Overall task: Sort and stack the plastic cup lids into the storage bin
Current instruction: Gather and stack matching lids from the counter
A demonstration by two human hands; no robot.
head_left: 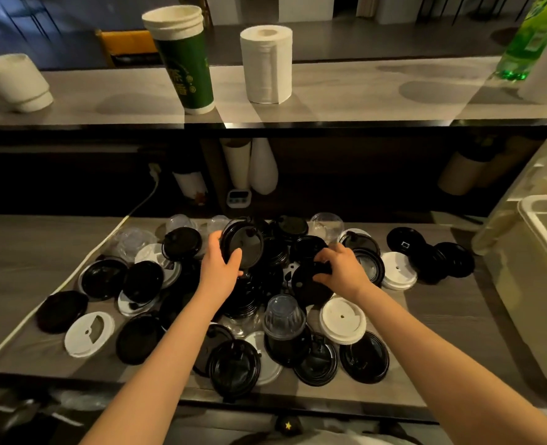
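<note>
Barely begun: lids (pixel 342 319) litter the tabletop (pixel 41 252), and none show in the bin (pixel 528 216). The left hand (pixel 220 268) fingers curl round a black lid (pixel 243 242); the right hand (pixel 341 268) fingers pinch a second lid (pixel 309 289).

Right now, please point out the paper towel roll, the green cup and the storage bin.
paper towel roll (pixel 266 69), head view, on its white side.
green cup (pixel 185 65), head view, on its green wall.
storage bin (pixel 538 231), head view, on its white rim.

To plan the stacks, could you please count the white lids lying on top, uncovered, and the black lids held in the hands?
White lids, uncovered: 3
Black lids, held by left hand and right hand: 2
Total: 5
</note>
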